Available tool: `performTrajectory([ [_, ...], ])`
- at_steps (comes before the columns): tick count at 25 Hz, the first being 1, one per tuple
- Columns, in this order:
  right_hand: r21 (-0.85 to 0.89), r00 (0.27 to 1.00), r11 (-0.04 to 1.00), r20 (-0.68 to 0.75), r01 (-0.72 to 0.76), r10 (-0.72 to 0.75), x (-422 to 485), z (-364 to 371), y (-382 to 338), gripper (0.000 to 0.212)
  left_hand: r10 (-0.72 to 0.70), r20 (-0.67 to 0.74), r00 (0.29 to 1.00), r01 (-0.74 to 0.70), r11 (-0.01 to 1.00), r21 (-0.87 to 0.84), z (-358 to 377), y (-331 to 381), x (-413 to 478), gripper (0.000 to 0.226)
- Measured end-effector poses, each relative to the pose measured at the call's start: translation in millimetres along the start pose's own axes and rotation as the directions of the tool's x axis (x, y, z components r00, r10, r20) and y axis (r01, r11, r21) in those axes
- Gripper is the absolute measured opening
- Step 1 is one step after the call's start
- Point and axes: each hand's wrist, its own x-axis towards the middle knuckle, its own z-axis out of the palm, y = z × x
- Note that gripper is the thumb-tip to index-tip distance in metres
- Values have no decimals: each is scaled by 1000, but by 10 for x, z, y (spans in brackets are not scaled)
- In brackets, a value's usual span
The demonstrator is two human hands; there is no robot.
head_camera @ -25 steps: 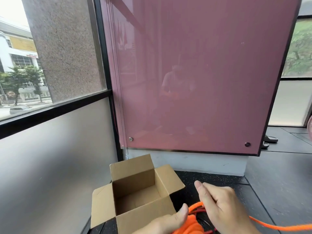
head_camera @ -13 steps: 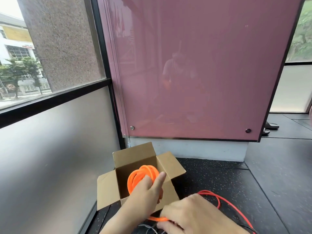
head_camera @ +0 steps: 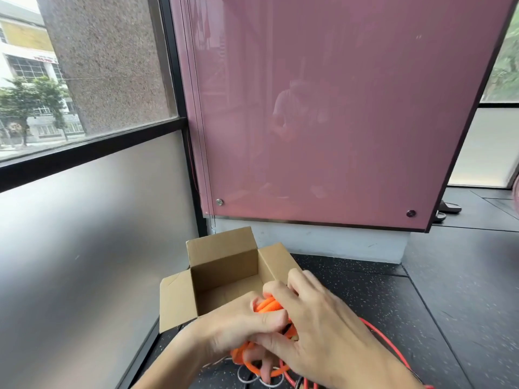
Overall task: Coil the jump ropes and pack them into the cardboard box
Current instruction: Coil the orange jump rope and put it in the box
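Observation:
An open cardboard box (head_camera: 222, 259) stands on the dark floor with its flaps spread; the part of its inside that shows holds nothing. Just in front of its near wall, my left hand (head_camera: 238, 329) and my right hand (head_camera: 317, 332) both grip a coiled orange jump rope (head_camera: 268, 306). Most of the coil is hidden between my palms and fingers. A thinner red rope (head_camera: 390, 346) lies on the floor to the right of my right hand. A white cord (head_camera: 252, 379) shows on the floor under my hands.
A frosted glass wall (head_camera: 84, 248) runs along the left of the box. A pink glass panel (head_camera: 337, 122) on a white base stands right behind it. Dark speckled rubber floor (head_camera: 449, 304) stretches to the right.
The orange coil has come back from over the box opening to just in front of its near wall. My right hand has come up and closed on it beside my left.

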Motion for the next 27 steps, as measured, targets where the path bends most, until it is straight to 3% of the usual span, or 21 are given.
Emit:
performTrajectory([
  [2, -37, 1000, 999, 13, 23, -23, 11, -2, 35, 53, -30, -3, 1000, 30, 999, 9, 28, 12, -4, 94],
  [5, 142, 999, 990, 39, -14, 9, -4, 7, 156, 42, -6, -150, 989, 15, 998, 55, 102, 67, 32, 87],
  [7, 170, 996, 982, -15, -81, 85, -14, 53, 254, 47, 20, -271, 962, 10, 994, 109, 133, 83, 80, 89],
  [9, 254, 971, 950, -106, -181, 213, 3, 117, 344, 58, 80, -416, 906, -16, 988, 155, 149, 62, 133, 79],
  [12, 429, 921, 863, -151, -267, 359, 52, 183, 426, 60, 139, -514, 846, -93, 989, 113, 160, 22, 199, 53],
  [14, 600, 925, 745, -20, -293, 381, 52, 149, 444, 54, 84, -502, 861, -93, 996, 6, 127, 33, 187, 42],
  [16, 737, 927, 580, 176, -348, 332, 35, 50, 452, 45, 16, -403, 915, -74, 989, -129, 78, 62, 123, 40],
  [20, 697, 936, 640, 143, -325, 320, 38, 25, 513, 44, 18, -199, 980, -76, 955, -285, 96, 116, 47, 34],
  [22, 682, 917, 629, 168, -373, 361, 64, 111, 474, 45, 19, -269, 963, -112, 936, -334, 130, 121, 78, 35],
  [25, 757, 823, 377, 362, -533, 437, 78, 123, 398, 44, 16, -376, 927, -124, 957, -264, 135, 101, 122, 32],
  [27, 772, 790, 259, 457, -581, 408, 54, 79, 426, 28, 10, -389, 921, -73, 986, -148, 134, 63, 130, 40],
])
